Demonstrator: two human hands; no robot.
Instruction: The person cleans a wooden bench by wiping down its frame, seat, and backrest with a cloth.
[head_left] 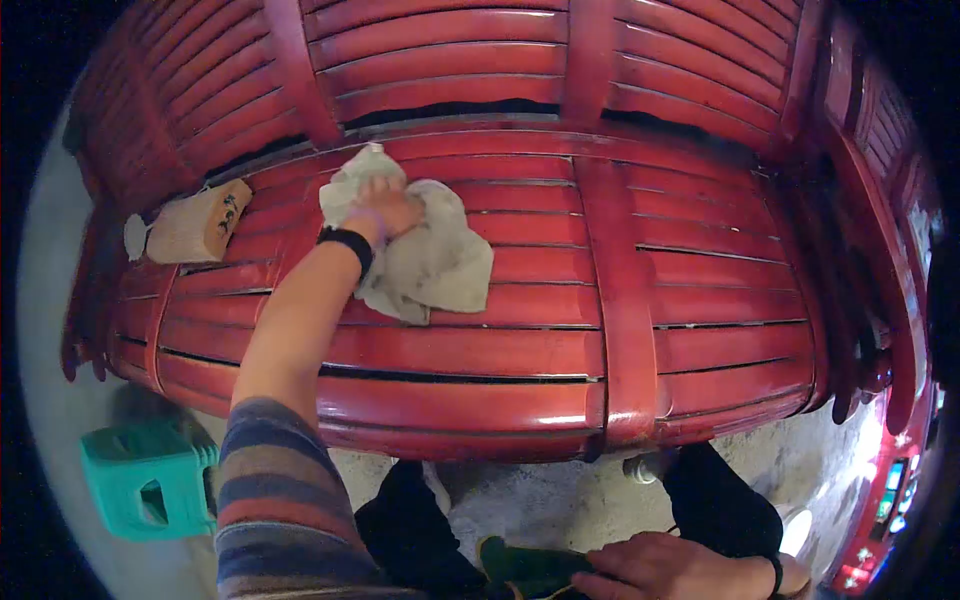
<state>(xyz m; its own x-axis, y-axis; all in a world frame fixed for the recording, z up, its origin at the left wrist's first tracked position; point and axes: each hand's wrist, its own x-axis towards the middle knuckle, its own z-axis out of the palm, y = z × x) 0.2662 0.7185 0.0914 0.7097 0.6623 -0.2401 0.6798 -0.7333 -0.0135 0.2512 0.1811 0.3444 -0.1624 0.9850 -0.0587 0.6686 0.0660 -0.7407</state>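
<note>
Red bench (pixel 525 350): box (pixel 190 228) in the way, left of cloth (pixel 450 262)
Left hand (pixel 390 207): spread on cloth
Right hand (pixel 655 562): by green item (pixel 530 566) — can't tell grip
Stool (pixel 145 475): floor, left

Glossy red bench (pixel 460 350) — striped sleeve (pixel 285 500) in blue, brown and red — green stool (pixel 145 470), pale grey-green cloth (pixel 440 260).

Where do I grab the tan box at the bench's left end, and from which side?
Probably best across the middle of the tan box, coming from above and its right: the top is exposed, its boxy shape should offer opposing sides, and the pale round thing crowds its left end. The cloth lies well clear.
</note>
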